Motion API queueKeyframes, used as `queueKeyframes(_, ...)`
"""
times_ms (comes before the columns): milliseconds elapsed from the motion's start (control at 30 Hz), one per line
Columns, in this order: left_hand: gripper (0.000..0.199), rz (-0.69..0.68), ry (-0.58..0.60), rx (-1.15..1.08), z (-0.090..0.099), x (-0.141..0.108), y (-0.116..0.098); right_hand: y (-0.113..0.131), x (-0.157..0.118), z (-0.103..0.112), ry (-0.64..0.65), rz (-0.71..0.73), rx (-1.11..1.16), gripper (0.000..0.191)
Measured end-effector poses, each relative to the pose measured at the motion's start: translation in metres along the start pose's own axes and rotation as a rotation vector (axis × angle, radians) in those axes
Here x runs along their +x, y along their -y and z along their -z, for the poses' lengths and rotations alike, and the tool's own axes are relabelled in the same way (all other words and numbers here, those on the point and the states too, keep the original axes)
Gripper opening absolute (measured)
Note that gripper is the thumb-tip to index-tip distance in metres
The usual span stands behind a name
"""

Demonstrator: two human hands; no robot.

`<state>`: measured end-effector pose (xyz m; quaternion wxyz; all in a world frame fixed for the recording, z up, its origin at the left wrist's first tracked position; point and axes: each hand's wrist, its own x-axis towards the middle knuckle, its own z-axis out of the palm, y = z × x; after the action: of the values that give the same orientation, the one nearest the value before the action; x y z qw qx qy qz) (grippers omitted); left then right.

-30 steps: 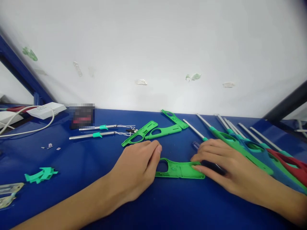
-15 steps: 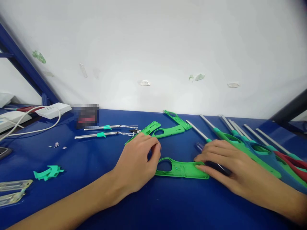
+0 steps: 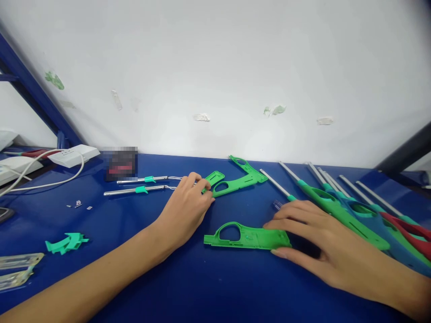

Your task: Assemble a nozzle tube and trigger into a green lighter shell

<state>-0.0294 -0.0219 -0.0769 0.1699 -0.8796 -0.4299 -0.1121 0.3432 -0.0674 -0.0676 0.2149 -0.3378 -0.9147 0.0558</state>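
My right hand (image 3: 316,237) holds the wide end of a green lighter shell half (image 3: 249,237) between thumb and fingers. This shell lies hollow side up, with an oval opening towards its narrow end. A clear bluish part (image 3: 277,205) and something dark lie partly hidden beneath the same hand. My left hand (image 3: 186,206) is farther back, fingers closed at the near end of another green shell half (image 3: 215,176); what they grip is hidden. Two metal rods with teal triggers, the nearer rod (image 3: 124,192) and the farther rod (image 3: 134,181), lie left of it, their white wires running towards the hand.
More green shell halves (image 3: 240,181) lie behind my hands. Several long-necked lighters (image 3: 336,208) in green, blue and red line the right side. At left are teal triggers (image 3: 67,243), clear parts (image 3: 20,269) and a white power strip (image 3: 74,155) with its cable. A white wall (image 3: 215,67) stands behind.
My left hand has moved back and left, from the near green shell to the shell half by the wires, uncovering the near shell's narrow end. My right hand's thumb has shifted to the shell's near edge.
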Motion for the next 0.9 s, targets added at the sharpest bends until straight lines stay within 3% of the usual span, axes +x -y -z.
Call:
queueKeyframes(233, 0.038, -0.006, 0.034, 0.085, -0.001, 0.003, -0.004, 0.002, 0.001, 0.002, -0.008, 0.002, 0.014, 0.034)
queueKeyframes(500, 0.038, 0.03, 0.031, 0.029, 0.0, 0.003, -0.008, 0.002, 0.003, 0.002, -0.021, 0.012, -0.001, 0.037)
queueKeyframes(700, 0.035, 0.146, 0.014, -0.166, 0.006, 0.002, -0.011, 0.005, 0.005, 0.002, -0.054, 0.047, -0.03, 0.041)
queueKeyframes(833, 0.014, 0.314, -0.033, -0.388, 0.023, 0.004, -0.011, 0.006, 0.004, 0.003, -0.054, 0.049, -0.037, 0.038)
queueKeyframes(900, 0.019, 0.39, -0.059, -0.54, 0.033, 0.007, -0.012, 0.006, 0.004, 0.003, -0.054, 0.051, -0.045, 0.038)
